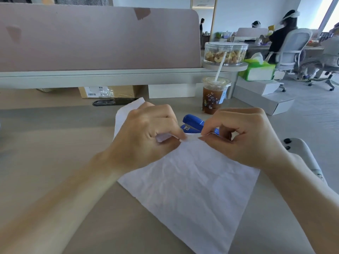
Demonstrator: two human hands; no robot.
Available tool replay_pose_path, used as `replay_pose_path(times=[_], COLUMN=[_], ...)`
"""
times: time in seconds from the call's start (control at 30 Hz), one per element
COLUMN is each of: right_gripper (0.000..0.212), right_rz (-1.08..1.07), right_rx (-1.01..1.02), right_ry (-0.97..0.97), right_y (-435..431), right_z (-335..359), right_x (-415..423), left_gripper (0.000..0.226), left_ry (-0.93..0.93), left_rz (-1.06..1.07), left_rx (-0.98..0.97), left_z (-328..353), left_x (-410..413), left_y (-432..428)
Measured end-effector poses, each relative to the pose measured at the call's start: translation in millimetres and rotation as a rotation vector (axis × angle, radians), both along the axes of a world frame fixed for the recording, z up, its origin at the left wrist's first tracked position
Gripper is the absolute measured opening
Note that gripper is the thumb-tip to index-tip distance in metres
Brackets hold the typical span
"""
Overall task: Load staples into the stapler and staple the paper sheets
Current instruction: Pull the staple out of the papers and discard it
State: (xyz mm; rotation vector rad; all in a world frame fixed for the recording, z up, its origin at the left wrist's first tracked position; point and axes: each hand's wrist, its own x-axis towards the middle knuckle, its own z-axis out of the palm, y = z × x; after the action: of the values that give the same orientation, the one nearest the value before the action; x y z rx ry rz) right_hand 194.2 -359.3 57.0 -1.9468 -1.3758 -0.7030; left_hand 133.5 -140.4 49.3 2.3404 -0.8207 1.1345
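White, creased paper sheets (190, 186) lie on the beige desk in front of me. My left hand (146, 132) and my right hand (244, 136) both pinch the far corner of the sheets between thumb and fingertips, lifting it a little. Just behind that corner a blue stapler (194, 122) rests on the desk, partly hidden by my right fingers. Neither hand touches it. I see no loose staples.
An iced coffee cup (213, 96) with a straw stands right behind the stapler. A jar of nuts (224, 53) sits on a small shelf and a green tissue box (258, 69) beside it. The pink partition (95, 39) closes the back. White boxes (266, 99) lie at right.
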Motion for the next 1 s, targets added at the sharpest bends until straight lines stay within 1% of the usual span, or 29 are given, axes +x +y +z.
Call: replay_pose_path(times=[0.13,0.3,0.43,0.53,0.67,0.77,0.93,1.0], right_gripper=[0.013,0.021,0.022,0.021,0.019,0.018,0.016,0.015], right_rz=[0.037,0.080,0.067,0.060,0.065,0.074,0.085,0.079], right_rx=[0.048,0.101,0.138,0.153,0.155,0.144,0.127,0.116], right_ry=[-0.054,-0.142,-0.210,-0.225,-0.221,-0.195,-0.115,-0.078], right_y=[0,1,2,3,3,4,3,3], right_z=[-2,-3,-5,-4,-1,0,0,0], right_x=[1,1,2,2,-1,-3,-2,-1], left_gripper=[0.013,0.017,0.024,0.021,0.003,0.015,0.018,0.018], left_ry=[-0.180,-0.413,-0.511,-0.500,-0.403,-0.345,-0.310,-0.246], left_rz=[-0.061,-0.042,0.000,0.005,0.025,0.030,0.057,0.053], left_rx=[0.092,0.206,0.224,0.224,0.188,0.188,0.174,0.148], left_z=[-3,-8,-8,-8,-1,2,3,3], left_x=[2,0,0,-1,-5,-6,-6,-5], left_y=[0,-4,-6,-7,-14,-14,-13,-11])
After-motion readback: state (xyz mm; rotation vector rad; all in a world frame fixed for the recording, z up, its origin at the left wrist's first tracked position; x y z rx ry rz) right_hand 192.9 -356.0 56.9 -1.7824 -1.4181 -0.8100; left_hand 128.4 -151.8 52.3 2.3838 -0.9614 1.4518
